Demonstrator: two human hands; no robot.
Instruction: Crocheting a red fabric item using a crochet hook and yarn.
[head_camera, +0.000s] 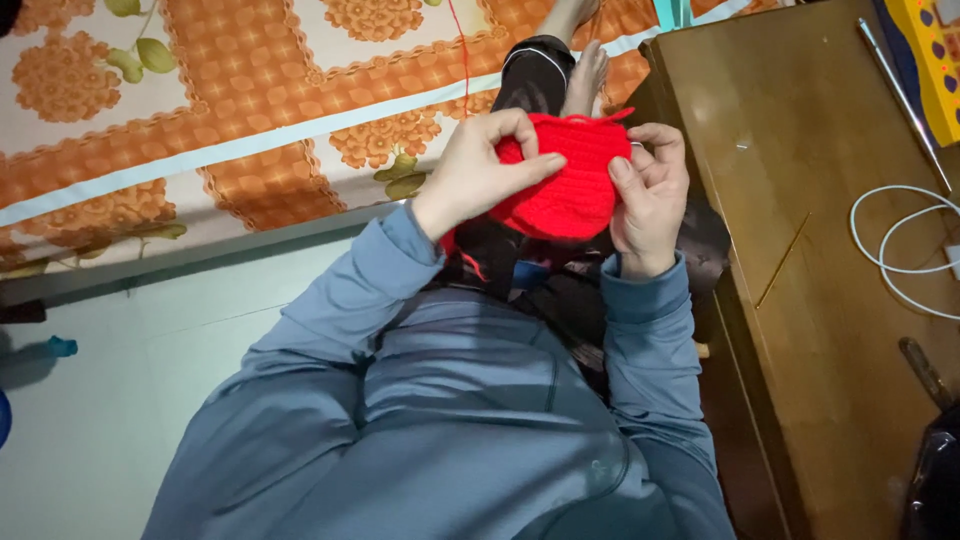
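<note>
While two hands, left (480, 170) and right (648, 195), pinch one red crochet piece (565, 180), one yarn strand (462, 50) trails upward.

You wear a grey-blue top (450, 420) with long sleeves, of smooth and a little shiny cloth. The left sleeve (350, 290) and the right sleeve (645, 340) both end in a plain cuff of the same colour at the wrist. Curved seams run over the chest and the shoulders. Your trousers (535, 75) are dark, nearly black, with thin light stripes near the hem. Your feet (588, 75) are bare. Your fingers (650, 140) carry no rings and no gloves.
</note>
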